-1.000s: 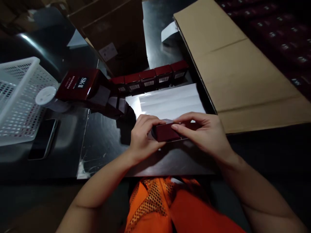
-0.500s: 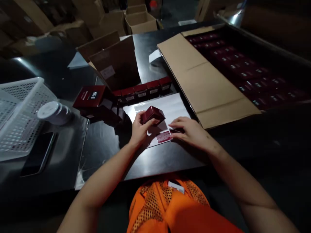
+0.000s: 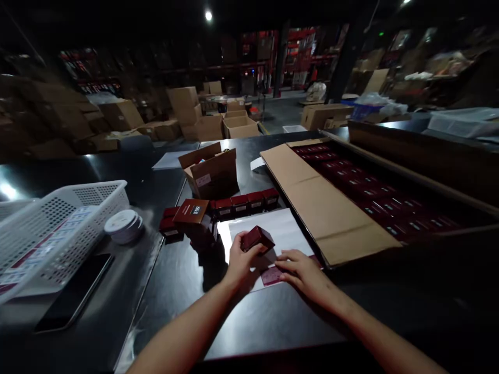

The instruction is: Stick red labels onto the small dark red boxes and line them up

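My left hand [image 3: 238, 266] is closed around a small dark red box [image 3: 259, 238], held tilted above a white sheet [image 3: 286, 223]. My right hand [image 3: 306, 274] rests low over the sheet's near right part, fingers stretched out. Its fingertips are at the edge of a flat dark red card [image 3: 271, 276]; whether they press on it is hard to see. Another bit of dark red shows behind that hand. Beyond the sheet, several small dark red boxes [image 3: 239, 205] stand in a row. A larger red box [image 3: 193, 214] with SK-II lettering sits atop others at their left.
A large open carton [image 3: 315, 208] filled with dark red boxes lies on the right. Behind the row stands a smaller open carton [image 3: 214, 174]. Leftward are a white plastic basket [image 3: 97, 208] holding cards, a round white container [image 3: 123, 227] and a phone [image 3: 76, 293].
My view has tilted up, showing more of the warehouse. My left hand still holds the dark red box. My right fingers have gone from bent around something dark red to stretched flatter.
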Motion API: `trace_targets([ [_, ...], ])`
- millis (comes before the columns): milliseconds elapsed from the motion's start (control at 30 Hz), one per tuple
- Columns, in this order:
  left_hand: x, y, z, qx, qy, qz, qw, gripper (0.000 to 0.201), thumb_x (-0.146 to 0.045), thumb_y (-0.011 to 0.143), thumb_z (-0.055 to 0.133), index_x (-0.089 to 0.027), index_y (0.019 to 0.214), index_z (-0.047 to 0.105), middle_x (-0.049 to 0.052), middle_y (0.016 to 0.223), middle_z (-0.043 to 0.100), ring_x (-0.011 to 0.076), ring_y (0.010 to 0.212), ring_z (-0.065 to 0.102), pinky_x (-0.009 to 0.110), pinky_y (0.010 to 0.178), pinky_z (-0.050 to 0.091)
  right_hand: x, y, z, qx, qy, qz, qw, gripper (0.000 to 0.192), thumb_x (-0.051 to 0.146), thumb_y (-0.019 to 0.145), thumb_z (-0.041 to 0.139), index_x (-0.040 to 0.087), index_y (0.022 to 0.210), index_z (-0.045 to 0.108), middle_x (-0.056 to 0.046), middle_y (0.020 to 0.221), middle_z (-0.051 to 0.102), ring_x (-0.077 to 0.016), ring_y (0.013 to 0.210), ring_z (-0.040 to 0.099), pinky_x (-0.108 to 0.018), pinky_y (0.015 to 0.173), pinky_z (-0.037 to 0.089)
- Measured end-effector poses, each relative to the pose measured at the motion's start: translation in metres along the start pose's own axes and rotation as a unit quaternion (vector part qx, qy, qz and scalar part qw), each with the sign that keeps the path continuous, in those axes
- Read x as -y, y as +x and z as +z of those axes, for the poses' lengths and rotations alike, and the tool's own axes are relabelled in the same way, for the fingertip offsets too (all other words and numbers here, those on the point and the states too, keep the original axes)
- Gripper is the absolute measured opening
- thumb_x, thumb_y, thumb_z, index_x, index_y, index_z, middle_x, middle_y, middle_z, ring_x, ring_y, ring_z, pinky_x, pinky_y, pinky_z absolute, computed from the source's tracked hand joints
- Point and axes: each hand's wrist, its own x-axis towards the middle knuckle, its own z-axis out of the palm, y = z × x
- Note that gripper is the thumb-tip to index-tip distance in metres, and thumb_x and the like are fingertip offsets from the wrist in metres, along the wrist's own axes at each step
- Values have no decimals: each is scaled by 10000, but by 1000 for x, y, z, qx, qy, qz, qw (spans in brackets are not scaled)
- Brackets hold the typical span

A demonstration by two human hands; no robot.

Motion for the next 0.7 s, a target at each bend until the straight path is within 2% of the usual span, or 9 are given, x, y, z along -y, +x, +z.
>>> trace_targets([
  [100, 5, -1, -1, 16, -4, -9, 1000, 500, -315, 661, 822, -230, 1076, 558, 29, 917, 686, 170, 762, 641, 270, 627, 521, 2, 0, 0, -4, 9, -2, 1000, 250, 277, 917, 673, 224, 1144, 764, -101, 1160, 712, -260, 1095, 627, -385, 981, 502],
  [233, 8, 0, -3, 19, 15, -1, 1000, 510, -301, 638, 844, -222, 1052, 557, 30, 932, 686, 171, 811, 648, 273, 680, 527, 1, 2, 1, -3, -5, -8, 1000, 236, 286, 882, 725, 219, 1103, 771, -77, 1033, 726, -243, 995, 634, -382, 930, 493],
  [400, 9, 0, -8, 17, 38, 9, 999, 506, -313, 658, 846, -226, 1070, 566, 13, 944, 676, 152, 825, 634, 266, 707, 527, 4, 1, 3, -11, -17, -7, 1000, 210, 257, 890, 710, 211, 1088, 763, -79, 993, 711, -236, 960, 637, -376, 891, 509],
  [467, 9, -2, -9, 12, 40, 11, 999, 501, -315, 659, 842, -227, 1070, 570, 5, 939, 666, 149, 811, 632, 266, 694, 530, 6, -1, 3, -13, -11, -3, 1000, 209, 249, 891, 708, 209, 1091, 752, -82, 1050, 707, -234, 999, 640, -380, 924, 511],
  [600, 3, -5, -6, 3, 27, 18, 999, 467, -329, 651, 842, -214, 1023, 584, 12, 913, 665, 158, 788, 643, 279, 684, 536, 8, -1, 0, -12, -26, -15, 999, 310, 264, 889, 717, 203, 1193, 699, -116, 1303, 650, -269, 1189, 594, -445, 1036, 467],
  [700, -2, -6, -5, -13, 27, 29, 999, 442, -337, 633, 854, -203, 967, 596, 9, 873, 664, 149, 754, 634, 274, 685, 518, 7, 2, -1, 0, -59, -27, 998, 304, 287, 906, 700, 212, 1201, 699, -111, 1262, 687, -281, 1157, 614, -479, 1002, 462],
])
